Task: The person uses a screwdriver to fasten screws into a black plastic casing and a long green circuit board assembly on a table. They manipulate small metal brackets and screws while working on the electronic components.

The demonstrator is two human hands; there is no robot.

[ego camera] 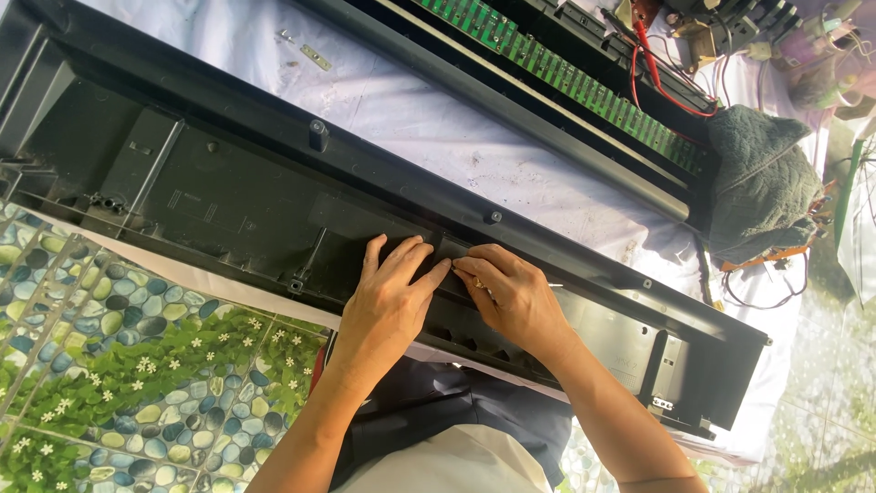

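Black plastic casing (237,205) (far end cropped) under left hand (388,306) and right hand (516,297), fingers pressed flat, fingertips meeting.

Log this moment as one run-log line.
left hand: pressing black plastic housing | right hand: fingertips on same housing, meeting left | green circuit board: beyond, on white cloth

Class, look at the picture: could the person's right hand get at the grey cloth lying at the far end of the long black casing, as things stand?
Probably yes. The right hand rests on the long black casing, fingertips meeting the left hand. The grey cloth lies uncovered on that side; only the casing's rim and white sheet lie between. Whether the arm stretches that far is uncertain.
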